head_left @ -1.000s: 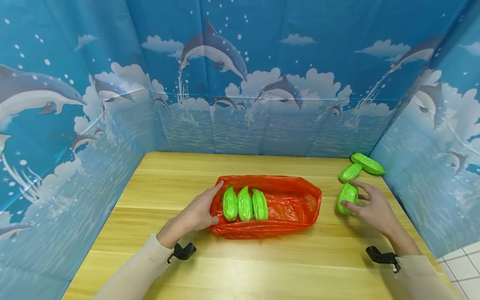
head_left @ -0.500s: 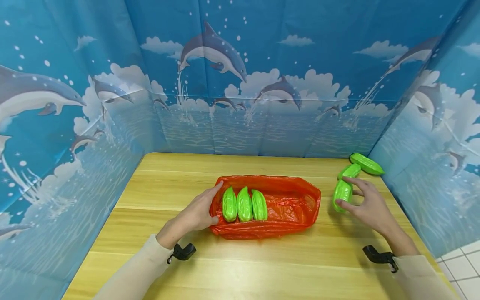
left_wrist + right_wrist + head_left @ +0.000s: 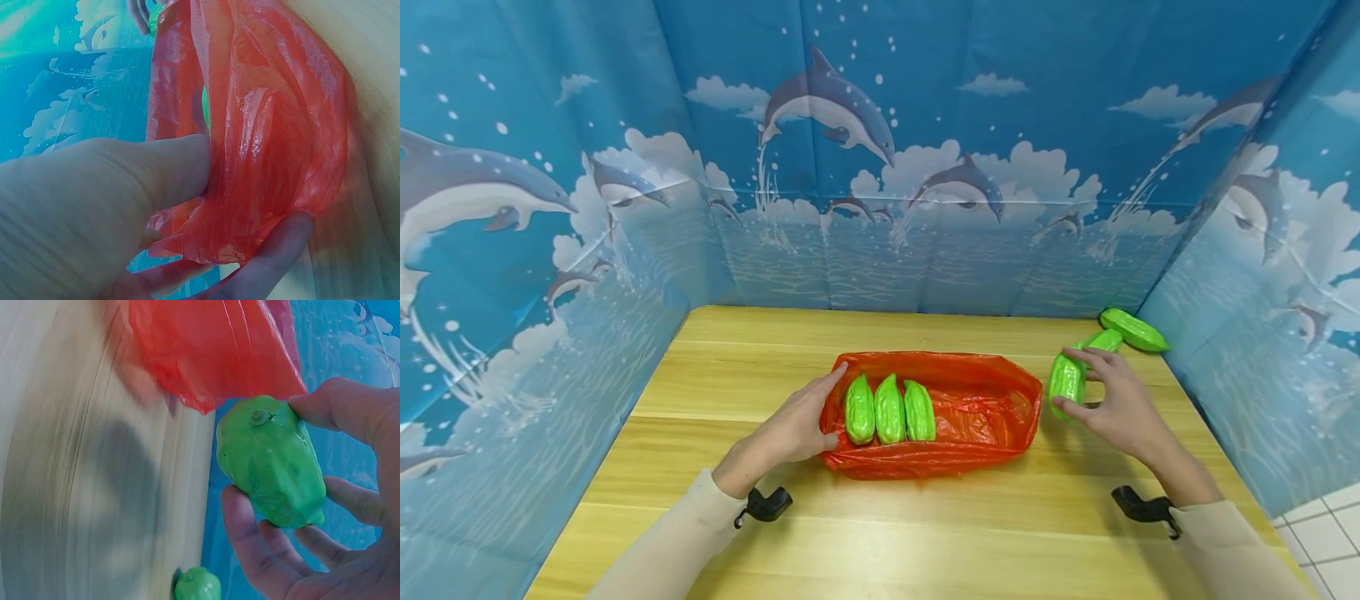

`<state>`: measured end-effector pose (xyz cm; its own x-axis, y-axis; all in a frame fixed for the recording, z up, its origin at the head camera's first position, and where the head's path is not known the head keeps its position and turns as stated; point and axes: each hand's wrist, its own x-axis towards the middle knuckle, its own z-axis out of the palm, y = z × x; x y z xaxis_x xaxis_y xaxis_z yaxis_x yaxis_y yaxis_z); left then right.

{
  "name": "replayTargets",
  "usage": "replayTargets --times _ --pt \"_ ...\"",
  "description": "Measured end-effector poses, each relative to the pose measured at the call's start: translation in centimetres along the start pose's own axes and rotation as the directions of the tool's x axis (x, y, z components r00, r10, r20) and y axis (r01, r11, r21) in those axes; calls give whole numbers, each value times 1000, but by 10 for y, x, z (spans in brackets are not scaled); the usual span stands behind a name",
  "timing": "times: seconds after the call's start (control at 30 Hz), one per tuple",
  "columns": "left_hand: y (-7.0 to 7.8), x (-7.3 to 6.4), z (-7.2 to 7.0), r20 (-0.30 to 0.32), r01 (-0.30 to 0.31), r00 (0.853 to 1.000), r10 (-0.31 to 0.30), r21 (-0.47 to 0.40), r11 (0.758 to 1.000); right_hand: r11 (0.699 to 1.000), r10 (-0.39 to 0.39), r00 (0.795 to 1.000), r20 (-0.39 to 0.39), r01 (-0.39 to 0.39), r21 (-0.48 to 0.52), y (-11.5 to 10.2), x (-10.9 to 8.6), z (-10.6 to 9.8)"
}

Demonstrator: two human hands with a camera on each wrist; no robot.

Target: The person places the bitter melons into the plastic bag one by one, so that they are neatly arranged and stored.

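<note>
My right hand holds a glossy green ridged vegetable, like a bitter melon, between thumb and fingertips, off the table. In the right wrist view, the held bitter melon shows its stem end. To its left lies a red plastic bag, mouth upward. Three more bitter melons stand side by side in the bag's left half. My left hand grips the bag's left end; the left wrist view has the thumb tucked inside the red plastic bag and the fingers outside.
Two further bitter melons, one partly behind my right hand and one in the corner, lie at the table's back right. A blue dolphin-print curtain encloses the wooden table at the back and sides.
My right hand has lifted the bitter melon and carried it left toward the bag's right end. The left hand and the bag have stayed in place.
</note>
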<state>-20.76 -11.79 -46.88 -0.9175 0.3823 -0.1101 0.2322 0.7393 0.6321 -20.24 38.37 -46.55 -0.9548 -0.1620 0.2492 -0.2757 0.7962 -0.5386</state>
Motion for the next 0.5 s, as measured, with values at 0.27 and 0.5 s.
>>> replayTargets --times 0.27,0.5 --pt "0 0 1 5 -10 1000 10 9 1000 1000 -30 999 13 29 10 -15 3 6" --pt "0 -1 1 4 -17 1000 17 12 1000 999 -44 998 48 43 27 -30 5 8"
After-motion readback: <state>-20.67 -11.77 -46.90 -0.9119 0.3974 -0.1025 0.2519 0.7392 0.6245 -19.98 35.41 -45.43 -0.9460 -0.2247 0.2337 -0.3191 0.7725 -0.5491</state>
